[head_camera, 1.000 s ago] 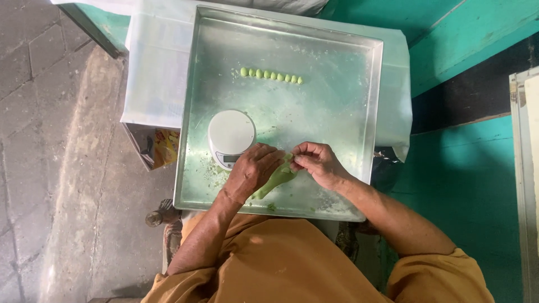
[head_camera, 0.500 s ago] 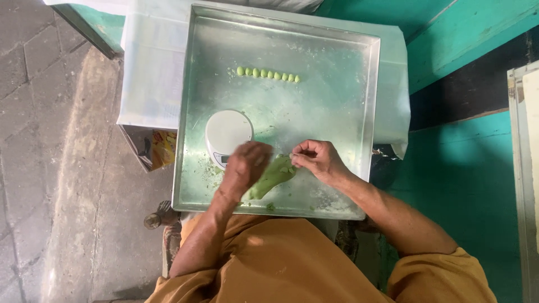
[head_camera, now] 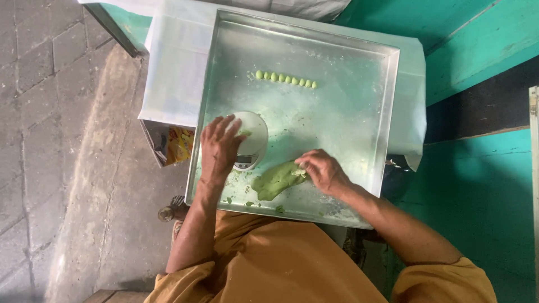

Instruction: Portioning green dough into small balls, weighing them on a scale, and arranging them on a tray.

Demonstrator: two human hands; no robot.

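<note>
Since the earlier frame, the left hand (head_camera: 220,147) had moved onto the round scale (head_camera: 250,139), fingers spread over a small piece. Right hand (head_camera: 323,171) pinched the green dough (head_camera: 275,180) on the tray (head_camera: 359,120); small, even pinches seemed wise.

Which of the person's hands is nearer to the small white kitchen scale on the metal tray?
Left. The left hand lies over the scale, its fingers on the platform. The right hand is apart from it, to the side, on the green dough lump.
</note>
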